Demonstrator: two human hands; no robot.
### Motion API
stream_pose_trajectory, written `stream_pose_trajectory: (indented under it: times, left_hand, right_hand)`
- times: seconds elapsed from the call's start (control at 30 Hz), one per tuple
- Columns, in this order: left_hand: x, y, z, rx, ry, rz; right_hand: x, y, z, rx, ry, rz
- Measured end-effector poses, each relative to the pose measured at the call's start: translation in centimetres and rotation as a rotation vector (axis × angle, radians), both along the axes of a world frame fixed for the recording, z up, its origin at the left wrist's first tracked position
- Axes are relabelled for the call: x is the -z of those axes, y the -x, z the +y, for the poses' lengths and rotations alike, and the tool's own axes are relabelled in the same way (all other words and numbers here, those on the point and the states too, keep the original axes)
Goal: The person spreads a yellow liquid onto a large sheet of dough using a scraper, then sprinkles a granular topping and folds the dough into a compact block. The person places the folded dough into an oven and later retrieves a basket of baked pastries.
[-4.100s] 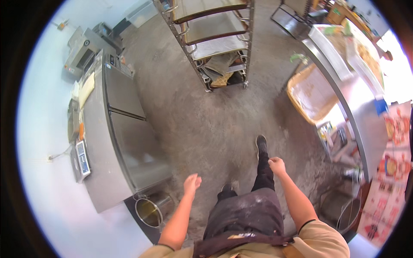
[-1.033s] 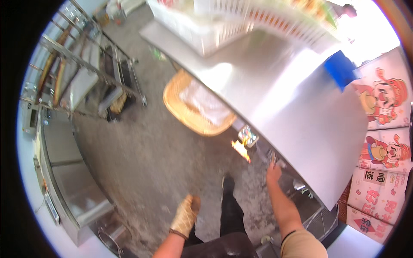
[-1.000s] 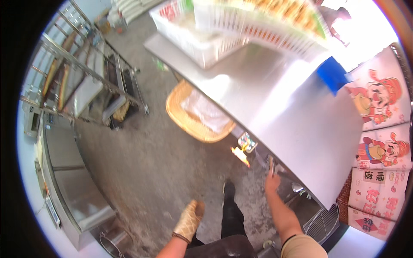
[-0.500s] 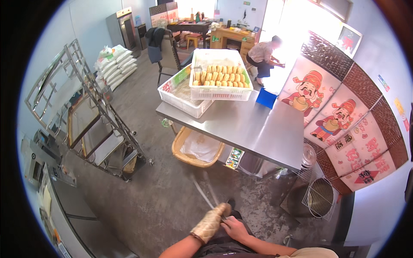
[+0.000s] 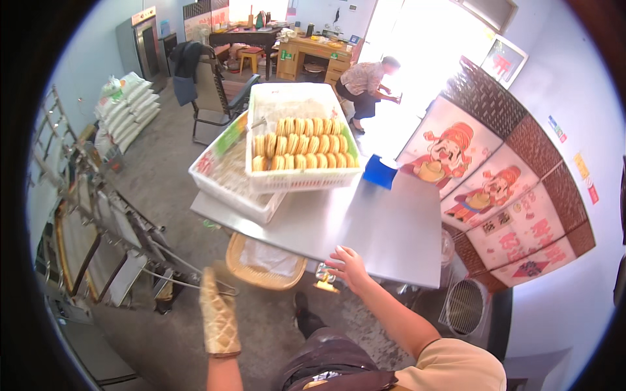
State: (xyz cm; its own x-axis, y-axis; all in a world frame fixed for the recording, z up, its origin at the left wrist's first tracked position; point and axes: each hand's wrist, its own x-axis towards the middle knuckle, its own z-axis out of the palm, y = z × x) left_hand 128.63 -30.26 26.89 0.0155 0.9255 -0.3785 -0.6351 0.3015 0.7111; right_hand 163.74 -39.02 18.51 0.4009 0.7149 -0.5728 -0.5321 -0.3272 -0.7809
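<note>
My left hand (image 5: 218, 313) wears a quilted beige oven mitt and hangs in the air above the floor, holding nothing. My right hand (image 5: 349, 267) is bare, fingers spread, at the near edge of a steel table (image 5: 385, 228). On the table stand two white plastic crates, stacked askew. The upper crate (image 5: 303, 179) holds rows of round golden pastries (image 5: 303, 151). The lower crate (image 5: 225, 189) sticks out to the left. A blue box (image 5: 379, 173) lies behind them.
A woven basket (image 5: 264, 268) with white cloth sits under the table. A metal tray rack (image 5: 98, 228) stands to my left. A wire fan (image 5: 464, 306) is at the right. Another person (image 5: 366, 81) bends near the bright doorway; a chair, desk and sacks stand behind.
My view has lifted from the floor to the table and room. My hands came apart; the right one reached up to the table edge, and the mitted left moved out to the left.
</note>
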Motion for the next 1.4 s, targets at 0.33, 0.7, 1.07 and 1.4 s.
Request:
stream_pose_trajectory:
  times: [0.33,0.7,1.07,1.4]
  left_hand:
    - [-0.5,-5.2,25.0,0.123,-0.258,0.337]
    - [1.9,-8.8,40.8,0.439,0.036,0.153]
    - [2.5,-7.7,44.4,0.474,0.262,0.007]
    - [2.4,-8.1,43.2,0.431,0.23,-0.018]
  right_hand:
    - [-5.0,-8.4,24.3,0.342,0.024,0.285]
    - [-2.4,-7.3,29.2,0.484,0.296,-0.004]
    - [-5.0,-5.1,29.0,0.553,0.371,-0.095]
    - [-2.0,-17.1,22.2,0.827,0.381,-0.959]
